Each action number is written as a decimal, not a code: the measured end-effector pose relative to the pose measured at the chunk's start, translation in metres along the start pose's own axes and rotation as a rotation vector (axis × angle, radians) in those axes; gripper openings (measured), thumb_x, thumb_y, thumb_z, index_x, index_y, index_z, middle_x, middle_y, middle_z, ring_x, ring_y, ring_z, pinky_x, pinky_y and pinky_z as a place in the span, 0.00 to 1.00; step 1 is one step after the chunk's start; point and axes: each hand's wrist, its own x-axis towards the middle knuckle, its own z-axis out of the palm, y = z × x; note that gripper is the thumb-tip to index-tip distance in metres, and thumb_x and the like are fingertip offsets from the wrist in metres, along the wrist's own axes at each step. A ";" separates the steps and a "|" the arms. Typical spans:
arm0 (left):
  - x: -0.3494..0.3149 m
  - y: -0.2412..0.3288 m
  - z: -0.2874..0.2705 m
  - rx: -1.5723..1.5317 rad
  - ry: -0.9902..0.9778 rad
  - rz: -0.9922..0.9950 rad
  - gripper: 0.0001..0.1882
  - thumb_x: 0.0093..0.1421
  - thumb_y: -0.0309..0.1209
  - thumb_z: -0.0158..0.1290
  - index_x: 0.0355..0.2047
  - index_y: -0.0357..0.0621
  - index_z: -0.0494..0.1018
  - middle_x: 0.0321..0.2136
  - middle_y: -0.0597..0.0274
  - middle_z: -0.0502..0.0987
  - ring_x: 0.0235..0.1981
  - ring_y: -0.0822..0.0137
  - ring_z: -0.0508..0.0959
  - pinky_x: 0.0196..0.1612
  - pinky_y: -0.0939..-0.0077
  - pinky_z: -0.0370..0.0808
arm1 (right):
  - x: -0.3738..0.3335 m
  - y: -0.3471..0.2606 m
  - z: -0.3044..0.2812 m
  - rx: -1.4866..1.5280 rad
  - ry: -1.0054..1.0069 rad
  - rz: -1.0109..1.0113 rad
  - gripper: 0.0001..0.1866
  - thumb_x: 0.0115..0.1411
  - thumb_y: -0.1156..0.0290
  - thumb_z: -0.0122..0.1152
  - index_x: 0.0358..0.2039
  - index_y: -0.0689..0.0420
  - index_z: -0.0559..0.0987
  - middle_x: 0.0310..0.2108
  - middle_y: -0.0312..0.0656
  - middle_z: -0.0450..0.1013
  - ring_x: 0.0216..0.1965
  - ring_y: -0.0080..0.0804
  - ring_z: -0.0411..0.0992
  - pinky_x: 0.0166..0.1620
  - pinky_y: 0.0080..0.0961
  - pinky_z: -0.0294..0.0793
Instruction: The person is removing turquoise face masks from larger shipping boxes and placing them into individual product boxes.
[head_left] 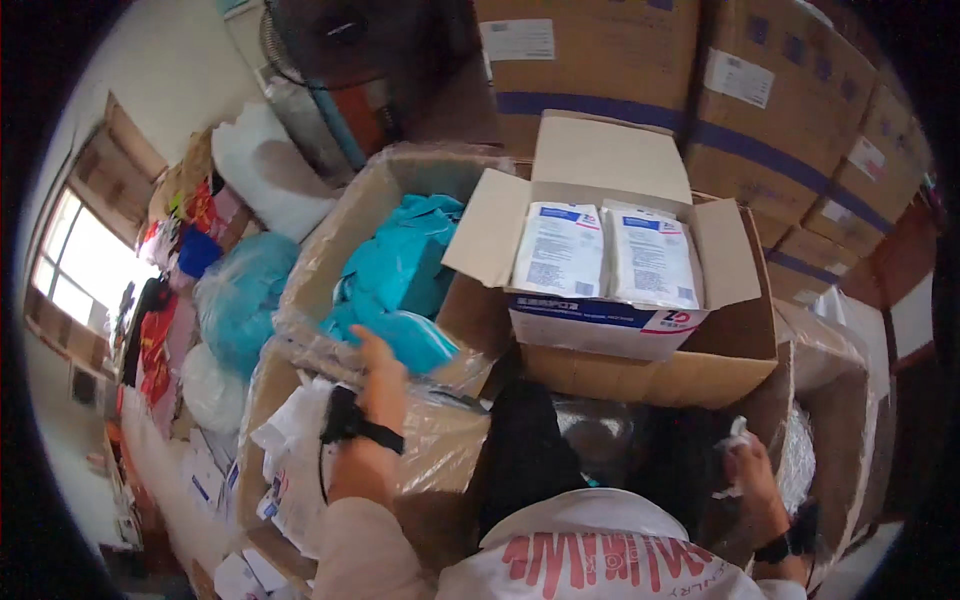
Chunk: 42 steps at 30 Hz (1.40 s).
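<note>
Fabric piece (415, 348), teal and blurred, lay just to the right of the fingers of the left hand (380, 390), which I watched through the head camera. I could not tell whether those fingers pinched it or merely brushed it. Well to the right of them, I had the right hand (755, 475) closed around crumpled white plastic (737, 440).

Just beyond the left fingers, I saw a teal fabric heap (400, 260) inside a plastic-lined carton (420, 175). Beyond and between the two hands stood a white printed box (600, 325), flaps spread, two white packets (558, 255) side by side in it, above a wider brown carton (650, 375). To the left of the left wrist, I made out white wrappings (295, 470); to the right of the right hand, clear plastic sheeting (797, 465) in another carton. Farthest from both grips, stacked cartons (600, 65) with blue bands rose behind the box.
</note>
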 end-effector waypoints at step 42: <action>-0.268 0.073 0.185 0.059 -1.322 0.522 0.16 0.56 0.28 0.49 0.42 0.33 0.61 0.34 0.54 0.72 0.37 0.67 0.72 0.40 0.76 0.70 | 0.123 -0.184 0.118 -0.440 0.215 -0.919 0.15 0.55 0.67 0.54 0.43 0.58 0.72 0.50 0.48 0.63 0.52 0.41 0.61 0.55 0.32 0.55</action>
